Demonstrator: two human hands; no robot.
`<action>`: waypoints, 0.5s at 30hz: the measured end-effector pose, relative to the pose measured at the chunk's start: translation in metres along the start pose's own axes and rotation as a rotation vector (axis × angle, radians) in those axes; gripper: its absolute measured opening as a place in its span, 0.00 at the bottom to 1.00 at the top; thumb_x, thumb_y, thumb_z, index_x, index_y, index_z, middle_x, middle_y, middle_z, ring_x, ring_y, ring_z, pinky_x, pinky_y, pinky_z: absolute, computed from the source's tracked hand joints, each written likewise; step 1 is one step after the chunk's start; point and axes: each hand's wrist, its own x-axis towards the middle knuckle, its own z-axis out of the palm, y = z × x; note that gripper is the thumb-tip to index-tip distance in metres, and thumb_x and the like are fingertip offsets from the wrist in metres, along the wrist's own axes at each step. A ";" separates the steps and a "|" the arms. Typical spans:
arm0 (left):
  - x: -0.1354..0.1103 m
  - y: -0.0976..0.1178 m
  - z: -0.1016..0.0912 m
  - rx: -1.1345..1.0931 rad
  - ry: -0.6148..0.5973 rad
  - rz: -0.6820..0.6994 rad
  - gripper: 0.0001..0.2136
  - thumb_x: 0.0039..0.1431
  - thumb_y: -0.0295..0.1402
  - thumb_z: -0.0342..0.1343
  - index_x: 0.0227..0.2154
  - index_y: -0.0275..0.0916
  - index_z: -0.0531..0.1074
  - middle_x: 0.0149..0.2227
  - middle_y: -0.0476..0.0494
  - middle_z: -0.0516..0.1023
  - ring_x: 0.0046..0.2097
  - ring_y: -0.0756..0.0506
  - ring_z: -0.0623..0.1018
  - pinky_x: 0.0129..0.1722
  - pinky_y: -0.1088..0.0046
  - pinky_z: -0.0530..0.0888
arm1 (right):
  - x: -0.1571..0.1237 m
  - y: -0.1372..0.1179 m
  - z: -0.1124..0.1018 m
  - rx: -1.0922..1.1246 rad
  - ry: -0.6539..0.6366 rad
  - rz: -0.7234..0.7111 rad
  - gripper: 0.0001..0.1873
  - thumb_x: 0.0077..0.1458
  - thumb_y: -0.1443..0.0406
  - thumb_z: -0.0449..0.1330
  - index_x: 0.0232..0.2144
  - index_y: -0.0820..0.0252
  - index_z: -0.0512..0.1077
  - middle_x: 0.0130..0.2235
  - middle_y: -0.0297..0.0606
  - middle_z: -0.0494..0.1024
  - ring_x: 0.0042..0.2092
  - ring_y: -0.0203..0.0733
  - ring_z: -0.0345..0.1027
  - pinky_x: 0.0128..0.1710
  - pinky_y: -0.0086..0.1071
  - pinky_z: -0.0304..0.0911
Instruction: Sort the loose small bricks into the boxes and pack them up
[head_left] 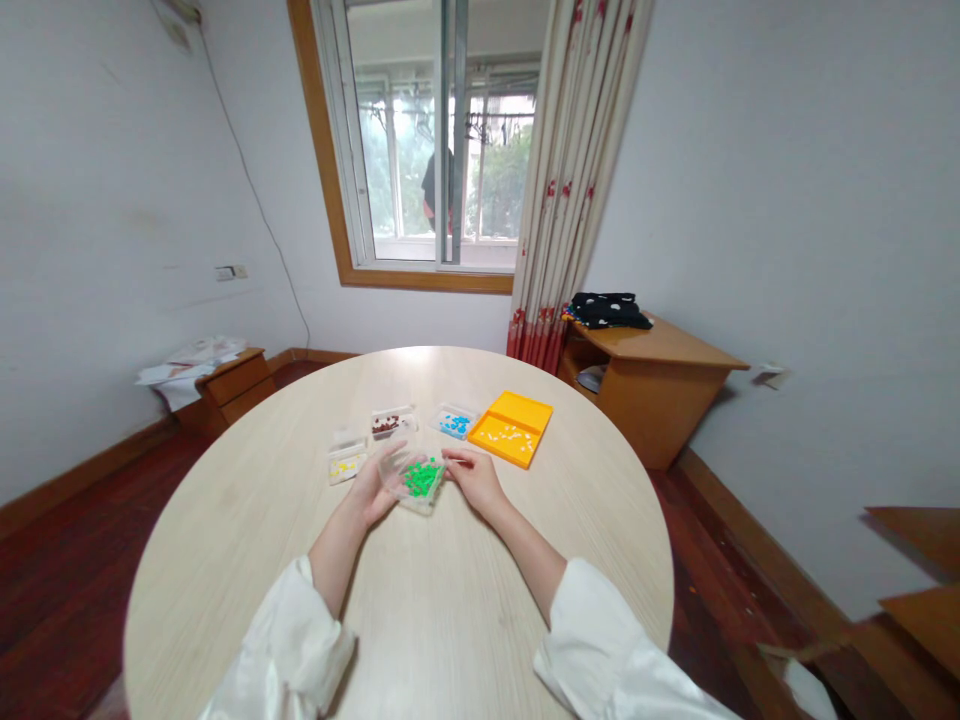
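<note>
My left hand (373,487) is wrapped round the left side of a clear plastic box (427,508) and holds it over the table. Many small bright green pieces (422,478) lie inside it, and its clear lid appears to stand open on the left. At the box's right edge is my right hand (478,482), its fingers pinched together. What they grip, if anything, is too small to make out. Just beyond my hands are clear boxes with yellow pieces (344,467), dark brown pieces (386,425) and blue pieces (455,424).
An open yellow case (517,407) with small white pieces (514,436) lies beyond my right hand. Everything rests on a round pale wooden table (420,610). A wooden cabinet (652,370) with folded dark cloth (611,310) stands behind on the right, beside a curtain (574,180).
</note>
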 end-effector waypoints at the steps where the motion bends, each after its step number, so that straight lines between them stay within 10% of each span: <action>1: 0.000 0.000 -0.001 -0.003 0.004 0.011 0.10 0.59 0.32 0.52 0.42 0.35 0.69 0.32 0.40 0.79 0.30 0.44 0.79 0.33 0.66 0.76 | 0.000 0.000 0.000 -0.008 0.000 -0.002 0.12 0.39 0.64 0.64 0.31 0.60 0.79 0.36 0.40 0.82 0.33 0.42 0.76 0.38 0.40 0.74; 15: -0.002 -0.006 0.000 0.119 -0.066 -0.008 0.13 0.60 0.30 0.52 0.47 0.38 0.70 0.37 0.42 0.80 0.33 0.45 0.80 0.33 0.69 0.76 | -0.002 -0.003 0.001 0.029 -0.063 0.036 0.14 0.39 0.63 0.66 0.32 0.61 0.79 0.35 0.39 0.82 0.32 0.39 0.74 0.36 0.38 0.73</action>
